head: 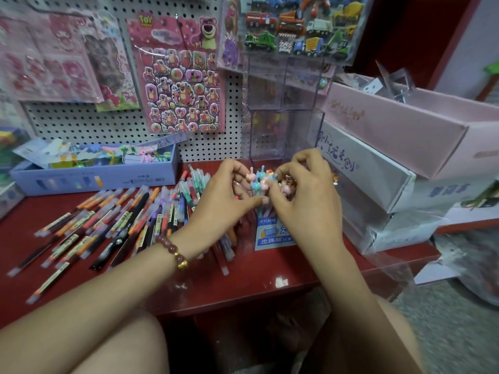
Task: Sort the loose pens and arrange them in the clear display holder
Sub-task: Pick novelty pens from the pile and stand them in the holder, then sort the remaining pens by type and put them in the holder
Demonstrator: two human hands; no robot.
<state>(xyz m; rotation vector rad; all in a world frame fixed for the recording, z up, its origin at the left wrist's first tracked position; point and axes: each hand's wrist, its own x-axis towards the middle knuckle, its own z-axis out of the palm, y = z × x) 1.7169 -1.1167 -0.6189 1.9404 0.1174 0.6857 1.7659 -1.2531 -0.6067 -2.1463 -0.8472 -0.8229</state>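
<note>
Your left hand (229,190) and your right hand (306,201) meet over one bunch of pastel plastic pens with small animal figures on their tops (266,182). Both hands are narrow. The fingers of each curl round the top of the bunch from its own side, and the left thumb presses against its front.

The bunch stands upright, long axis vertical, in the low front compartment of the tall clear acrylic display holder (286,130), behind a blue and white paper label (272,236). So it lies directly between your hands, under the fingertips, and neither hand is clearly nearer. The higher compartments behind look free of pens, but reflections make this uncertain.

To your left, loose slim pens with orange, black, purple and clear barrels (116,222) lie spread on the dark red table (243,279). Most point from near-left to far-right. I judge that the left hand is nearer to them, and that each pen must be turned from lying to upright before it goes in. Much sorting seems to remain.

Further out, a pale blue cardboard box (94,179) sits behind the loose pens. Stacked pink and grey-white cardboard boxes (405,130) stand just right of the holder, and a white pegboard (210,147) carries sticker sheets.
</note>
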